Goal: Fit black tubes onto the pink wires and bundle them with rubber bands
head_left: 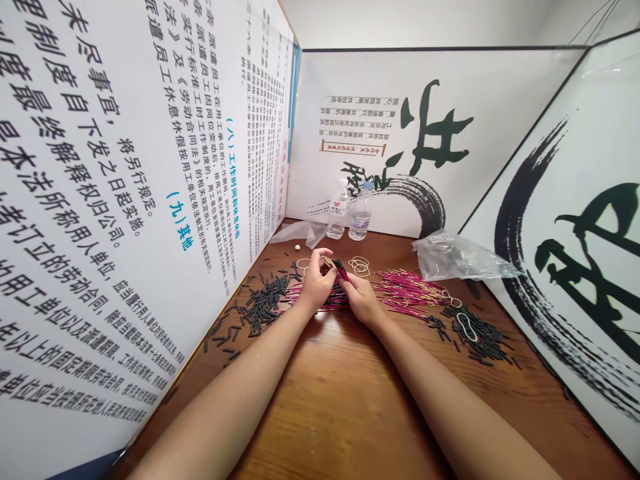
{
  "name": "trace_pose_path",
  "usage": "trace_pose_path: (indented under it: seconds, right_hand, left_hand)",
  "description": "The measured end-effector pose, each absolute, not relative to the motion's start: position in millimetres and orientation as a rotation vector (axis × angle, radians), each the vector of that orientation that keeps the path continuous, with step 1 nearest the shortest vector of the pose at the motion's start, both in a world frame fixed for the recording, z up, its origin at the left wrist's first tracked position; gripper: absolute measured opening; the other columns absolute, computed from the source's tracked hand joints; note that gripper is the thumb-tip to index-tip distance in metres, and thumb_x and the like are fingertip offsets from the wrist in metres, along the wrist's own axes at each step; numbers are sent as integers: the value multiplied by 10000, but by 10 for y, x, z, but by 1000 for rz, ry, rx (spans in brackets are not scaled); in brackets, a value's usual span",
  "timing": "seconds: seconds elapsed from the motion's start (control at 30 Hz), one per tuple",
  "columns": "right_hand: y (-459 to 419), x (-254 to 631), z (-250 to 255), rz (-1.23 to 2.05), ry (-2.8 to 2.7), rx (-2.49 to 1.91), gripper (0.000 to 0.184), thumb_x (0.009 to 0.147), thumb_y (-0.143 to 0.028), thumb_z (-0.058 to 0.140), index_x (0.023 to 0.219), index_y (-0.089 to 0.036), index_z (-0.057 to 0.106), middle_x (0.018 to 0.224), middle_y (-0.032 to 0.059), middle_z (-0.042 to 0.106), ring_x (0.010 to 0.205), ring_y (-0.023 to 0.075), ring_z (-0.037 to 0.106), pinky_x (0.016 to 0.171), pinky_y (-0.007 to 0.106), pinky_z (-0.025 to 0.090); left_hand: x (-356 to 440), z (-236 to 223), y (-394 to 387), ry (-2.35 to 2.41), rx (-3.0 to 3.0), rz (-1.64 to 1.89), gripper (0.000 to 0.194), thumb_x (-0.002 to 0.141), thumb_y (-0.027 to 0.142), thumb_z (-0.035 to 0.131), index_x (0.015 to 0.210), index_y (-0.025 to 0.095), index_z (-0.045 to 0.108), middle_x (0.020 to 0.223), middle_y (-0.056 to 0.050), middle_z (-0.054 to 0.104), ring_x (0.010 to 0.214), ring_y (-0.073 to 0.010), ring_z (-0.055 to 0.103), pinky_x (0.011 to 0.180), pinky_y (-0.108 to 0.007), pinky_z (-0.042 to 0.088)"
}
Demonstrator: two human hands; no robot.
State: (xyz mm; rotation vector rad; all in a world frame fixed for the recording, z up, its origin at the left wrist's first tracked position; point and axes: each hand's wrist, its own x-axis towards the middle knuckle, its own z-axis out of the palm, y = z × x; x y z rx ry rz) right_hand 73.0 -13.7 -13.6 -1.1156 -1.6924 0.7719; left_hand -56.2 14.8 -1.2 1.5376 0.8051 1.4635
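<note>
My right hand [358,295] is closed around a bundle of thin pink sticks with black caps [341,268], its capped end pointing up and away from me. Close beside it, my left hand [318,280] has thumb and fingers bent in a pinch, with a pale thin strand, which looks like a rubber band [327,263], at the fingertips. More pink sticks [407,292] lie spread to the right of my hands, and others lie partly hidden beneath them. Small black caps [265,303] form a loose heap on the left. A second heap of black caps [483,337] lies on the right.
White rubber bands [359,267] lie behind my hands, and another white band [467,327] rests on the right heap. Two plastic bottles [361,217] stand at the back of the wooden table [320,400]. A clear plastic bag [457,257] lies back right. Printed panels [360,80] surround the table.
</note>
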Motion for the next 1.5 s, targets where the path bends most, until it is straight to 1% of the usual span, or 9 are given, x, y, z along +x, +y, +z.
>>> trace_pose_path:
  seconds: [0.17,0.47,0.67,0.73,0.9,1.1,1.23,1.5]
  right_hand:
    - [-146,725,-122,779,-1692,-1126,290,884,-359,434,804,-162,631,737,20,602,771,185,545,741,277,411]
    - [-134,731,-142,753,-1696,-1143,294,888,-354,431,752,-164,610,714,9,585,707,162,509,690,259,394]
    - [-127,737,-153,751,-1696,-1141,300,891,-361,428,751,-167,607,725,9,587,716,163,508,699,256,389]
    - [-124,738,-156,748,-1695,-1145,303,890,-365,429,750,-166,609,730,10,590,713,162,505,691,254,387]
    - [-129,735,-144,734,-1700,-1149,311,891,-374,429,756,-162,611,711,8,580,703,160,498,672,248,381]
    - [-154,726,-116,722,-1672,-1141,303,892,-363,431,786,-161,630,705,7,593,675,155,504,635,240,377]
    - [-154,726,-116,744,-1665,-1141,310,892,-380,435,839,-164,650,744,16,619,728,174,531,664,247,392]
    - [-140,728,-121,727,-1675,-1155,309,897,-375,432,846,-168,656,748,17,627,766,181,543,691,253,399]
  left_hand:
    - [-553,-16,148,828,1551,1484,279,785,100,507,1037,192,429,745,22,511,665,-107,478,643,-238,366]
    - [-574,5,186,844,1454,1563,233,794,131,526,986,201,417,756,28,476,693,-99,478,667,-229,373]
    - [-566,1,208,860,1407,1581,167,778,122,542,862,191,416,764,21,474,698,-94,479,687,-227,385]
    - [-563,2,215,870,1407,1591,157,776,125,548,851,188,425,762,19,475,694,-95,477,688,-230,387]
    - [-560,14,212,872,1387,1596,159,771,129,552,857,183,430,773,14,480,703,-96,482,694,-234,389]
    - [-573,10,180,788,1349,1491,229,788,167,543,976,199,418,738,35,495,687,-95,493,687,-236,385]
    - [-564,-19,181,758,1390,1454,290,759,147,568,1000,202,415,710,48,506,660,-94,496,674,-237,379]
    - [-536,-35,167,818,1475,1522,272,779,125,540,1007,200,412,709,39,497,660,-107,493,647,-242,367]
